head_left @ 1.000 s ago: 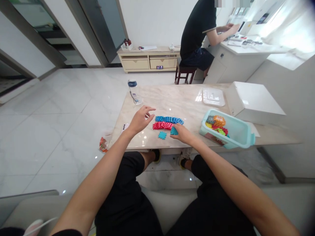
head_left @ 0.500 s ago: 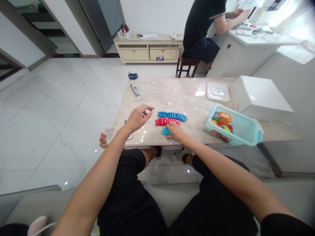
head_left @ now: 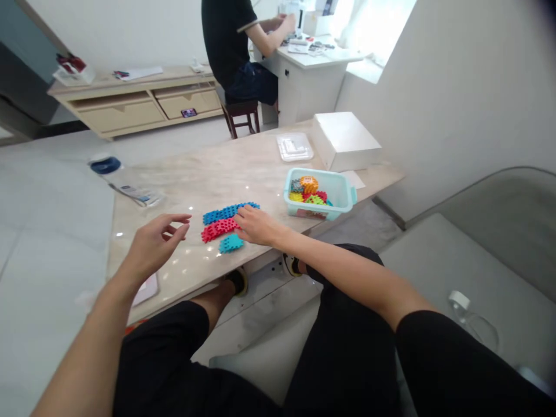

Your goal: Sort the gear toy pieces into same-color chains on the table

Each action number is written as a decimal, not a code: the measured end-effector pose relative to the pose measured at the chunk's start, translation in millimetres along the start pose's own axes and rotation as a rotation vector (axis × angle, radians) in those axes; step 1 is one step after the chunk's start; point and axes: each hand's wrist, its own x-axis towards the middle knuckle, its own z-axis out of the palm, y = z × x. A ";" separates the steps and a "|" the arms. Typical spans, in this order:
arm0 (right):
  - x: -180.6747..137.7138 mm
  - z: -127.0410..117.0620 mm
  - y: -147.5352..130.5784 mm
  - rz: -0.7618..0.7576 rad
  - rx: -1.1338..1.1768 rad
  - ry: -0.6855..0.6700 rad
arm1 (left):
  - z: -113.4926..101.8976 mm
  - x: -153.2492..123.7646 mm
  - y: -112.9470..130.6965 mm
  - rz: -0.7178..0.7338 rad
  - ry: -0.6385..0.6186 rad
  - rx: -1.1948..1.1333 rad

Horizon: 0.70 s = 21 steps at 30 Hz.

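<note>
left hand (head_left: pixel 153 245): raised just above the beige marble tabletop (head_left: pixel 226 168), fingers loosely spread and curled, grasping nothing, left of the tile rows
right hand (head_left: pixel 257 225): lying flat on the tabletop, fingertips on the right end of the red row of toothed plastic tiles (head_left: pixel 216 229); whether it pinches a tile cannot be told
blue row of toothed plastic tiles (head_left: pixel 229 211): just behind the red row, touching along it
single teal toothed tile (head_left: pixel 230 242): flat on the tabletop, just in front of the red row, beside the right hand
mint-green plastic tub (head_left: pixel 320 193): right of the hands, near the table edge, holding orange, red, yellow and green tiles
clear tub lid (head_left: pixel 294 146): behind the tub
white cardboard box (head_left: pixel 345 139): at the far right corner
clear water bottle with blue cap (head_left: pixel 125 180): far left, blurred
person in black shirt (head_left: pixel 230 40): seated at a white desk beyond the table
</note>
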 end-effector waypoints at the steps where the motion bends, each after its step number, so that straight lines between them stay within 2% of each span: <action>1: -8.3 -13.3 12.0 0.054 0.007 0.055 | 3.5 3.7 5.6 0.026 -0.008 0.010; 5: -60.9 -58.9 82.9 0.398 0.072 0.322 | 19.6 16.7 31.6 0.152 -0.052 0.036; 8: -102.4 -71.3 141.5 0.753 0.094 0.410 | 30.4 27.4 50.4 0.229 -0.100 0.055; 11: -127.7 -68.8 180.6 0.973 0.086 0.298 | 38.3 35.9 67.0 0.304 -0.103 0.114; 15: -132.1 -58.6 199.6 1.154 0.210 0.042 | 42.9 34.3 86.0 0.331 -0.100 0.182; 21: -117.9 -36.0 220.9 1.191 0.409 -0.043 | 45.4 20.3 98.3 0.320 -0.171 0.223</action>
